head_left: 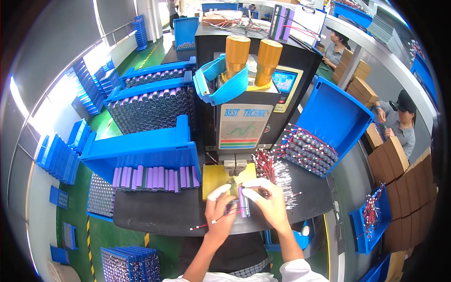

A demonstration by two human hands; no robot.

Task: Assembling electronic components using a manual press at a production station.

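Both hands meet in front of a bench spot welder (249, 120), just short of its electrode block (235, 166) and the yellow plate (213, 176) below that. White covers sit on some fingertips. My right hand (268, 197) pinches the top of a purple battery cell (243, 205) that points toward me. Curled beside it, my left hand (220, 209) closes around another purple piece that looks like a cell, mostly hidden by the fingers. Thin red and dark wires with small white connectors (213, 221) trail across and out past the left hand.
Purple cells (152, 178) stand in a row by a tipped blue bin (141, 145) on the left. Loose wire leads (279, 181) lie right of the hands, near a blue bin of wired cells (324, 127). Cartons (399, 188) and two people are farther right.
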